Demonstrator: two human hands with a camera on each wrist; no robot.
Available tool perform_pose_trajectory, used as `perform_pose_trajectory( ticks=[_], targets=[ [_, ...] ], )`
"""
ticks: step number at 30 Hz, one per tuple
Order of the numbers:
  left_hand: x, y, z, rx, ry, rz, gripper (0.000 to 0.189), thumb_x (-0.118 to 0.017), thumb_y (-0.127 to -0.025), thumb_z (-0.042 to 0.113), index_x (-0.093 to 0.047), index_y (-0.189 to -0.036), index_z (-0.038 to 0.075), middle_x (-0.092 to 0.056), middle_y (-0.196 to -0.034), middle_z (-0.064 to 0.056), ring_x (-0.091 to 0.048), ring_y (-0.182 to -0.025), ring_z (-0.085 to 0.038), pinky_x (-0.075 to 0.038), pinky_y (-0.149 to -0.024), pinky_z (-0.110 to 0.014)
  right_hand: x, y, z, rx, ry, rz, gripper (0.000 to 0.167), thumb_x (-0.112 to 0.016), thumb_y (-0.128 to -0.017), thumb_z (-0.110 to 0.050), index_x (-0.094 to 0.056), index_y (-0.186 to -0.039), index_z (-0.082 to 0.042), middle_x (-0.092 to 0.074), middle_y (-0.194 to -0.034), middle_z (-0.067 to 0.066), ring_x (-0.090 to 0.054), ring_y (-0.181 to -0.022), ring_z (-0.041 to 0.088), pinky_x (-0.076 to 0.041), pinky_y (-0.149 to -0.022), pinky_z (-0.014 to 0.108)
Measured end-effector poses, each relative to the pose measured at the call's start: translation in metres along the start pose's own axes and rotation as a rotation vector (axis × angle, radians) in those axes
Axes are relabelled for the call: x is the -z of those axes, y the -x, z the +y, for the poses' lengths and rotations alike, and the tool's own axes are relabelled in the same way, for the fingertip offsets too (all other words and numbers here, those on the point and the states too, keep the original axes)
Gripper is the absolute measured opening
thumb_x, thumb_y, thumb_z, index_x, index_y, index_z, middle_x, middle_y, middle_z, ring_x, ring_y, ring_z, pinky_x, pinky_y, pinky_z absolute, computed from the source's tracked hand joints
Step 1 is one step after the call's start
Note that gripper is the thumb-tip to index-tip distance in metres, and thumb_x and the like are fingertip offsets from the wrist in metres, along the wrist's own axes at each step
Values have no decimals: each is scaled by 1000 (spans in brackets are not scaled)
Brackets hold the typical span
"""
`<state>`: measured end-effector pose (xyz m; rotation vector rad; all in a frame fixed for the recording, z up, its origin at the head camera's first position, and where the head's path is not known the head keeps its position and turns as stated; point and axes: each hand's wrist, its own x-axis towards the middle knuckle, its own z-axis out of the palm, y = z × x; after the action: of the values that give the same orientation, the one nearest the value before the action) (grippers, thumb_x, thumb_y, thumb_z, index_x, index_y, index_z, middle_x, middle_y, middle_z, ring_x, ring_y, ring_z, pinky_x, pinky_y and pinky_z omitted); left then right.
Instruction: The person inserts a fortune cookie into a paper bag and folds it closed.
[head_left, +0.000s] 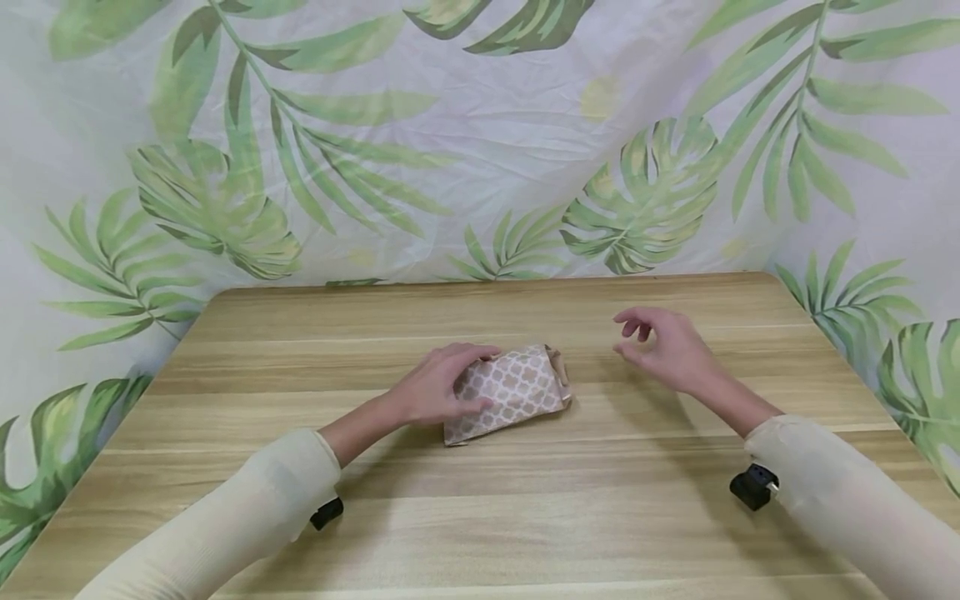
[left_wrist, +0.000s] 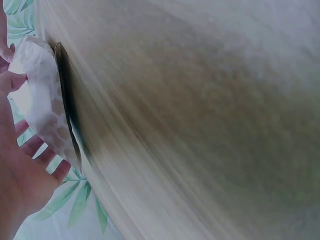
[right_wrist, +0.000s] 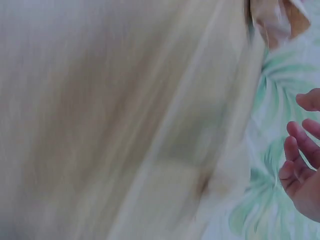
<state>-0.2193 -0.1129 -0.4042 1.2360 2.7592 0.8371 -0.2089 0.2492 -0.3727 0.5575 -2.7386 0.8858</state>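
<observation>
A small paper bag [head_left: 517, 387], beige with a white lattice pattern, lies on its side on the wooden table [head_left: 525, 517]. Its right end looks creased and partly open; that brown end [right_wrist: 281, 20] shows at the top of the right wrist view. My left hand [head_left: 435, 385] grips the bag's left part, thumb across the near face and fingers along the far edge. In the left wrist view those fingers [left_wrist: 47, 155] spread behind the bag [left_wrist: 47, 97]. My right hand [head_left: 667, 350] is raised to the right of the bag, apart from it, fingers loosely bent around nothing.
A leaf-printed cloth [head_left: 517, 167] hangs behind the table's far edge and along both sides. Black wrist devices sit under the left sleeve [head_left: 262, 492] and the right sleeve [head_left: 840, 492].
</observation>
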Motion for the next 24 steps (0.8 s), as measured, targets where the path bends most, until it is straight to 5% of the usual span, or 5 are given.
perform_pose_trajectory(
  ticks=[5,13,19,24],
  targets=[
    [1,1,0,12,-11,-22,87,-81,-79,49,-53,-151,9,-57,-148,-16,-52,-137,-37,-38,-112,-62,20,-4,16,8,69,-65,37,-76,-88,-5,-70,-123,5,-68,-117,26,-61,-108,44,-49,-91,59],
    [1,2,-1,7,-52,-59,99,-89,-71,52,-51,-153,12,-58,-146,-12,-50,-138,-32,-39,-110,-60,39,-7,42,-9,152,-257,49,-72,-90,-16,-63,-134,4,-52,-139,38,-47,-131,56,-38,-106,70],
    [1,1,-4,9,-52,-65,97,-92,-71,45,-51,-152,12,-58,-145,-13,-50,-137,-32,-39,-110,-59,47,-5,49,-26,124,-352,59,-69,-82,-7,-59,-138,4,-53,-137,38,-60,-113,50,-49,-93,65],
    [3,1,-3,30,-49,-77,97,-92,-71,42,-50,-153,12,-55,-147,-15,-48,-138,-35,-37,-112,-60,52,-7,56,-28,49,-434,61,-62,-77,4,-56,-138,9,-53,-137,38,-68,-89,31,-56,-79,46]
  ],
)
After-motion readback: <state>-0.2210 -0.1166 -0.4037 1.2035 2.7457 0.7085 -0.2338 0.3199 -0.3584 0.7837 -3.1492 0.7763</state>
